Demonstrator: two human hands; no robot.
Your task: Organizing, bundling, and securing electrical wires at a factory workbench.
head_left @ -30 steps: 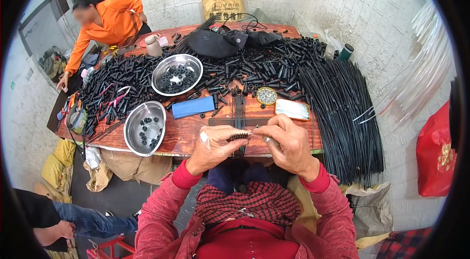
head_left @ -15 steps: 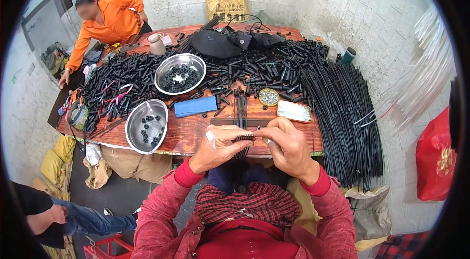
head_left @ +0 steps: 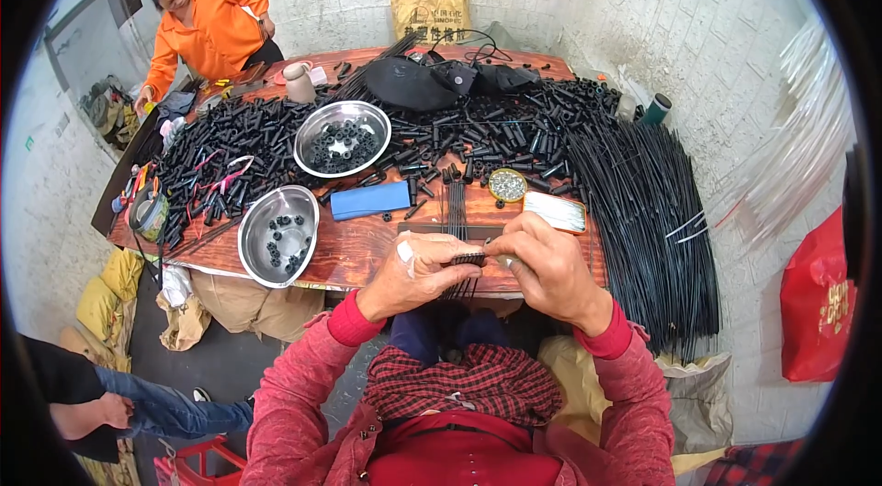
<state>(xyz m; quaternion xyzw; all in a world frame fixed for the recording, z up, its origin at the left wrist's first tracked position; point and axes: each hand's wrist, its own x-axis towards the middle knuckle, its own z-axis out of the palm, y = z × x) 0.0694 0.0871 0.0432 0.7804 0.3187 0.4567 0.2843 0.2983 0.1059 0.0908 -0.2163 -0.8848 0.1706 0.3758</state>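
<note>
Pinching a ribbed black piece, the left hand presents its end. The right hand, fingertips together, contents indiscernible, has drawn nearer; work apparently centres there.

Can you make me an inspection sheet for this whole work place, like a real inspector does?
Surface: reddish-brown table, its back half mostly covered.
Job's things: ribbed black piece in the left hand; thin black rods running under both hands.
Clutter: heaped black tubes; near metal bowl and far metal bowl, both holding small black parts; blue block; white sticks.
Hands: left grips the piece between thumb and fingers; right hand has its fingertips at the piece's right end, and what they pinch is too small to tell.
Cables: dark cord looping at the table's back.
Surroundings: person in orange at far left; red bag at right.
</note>
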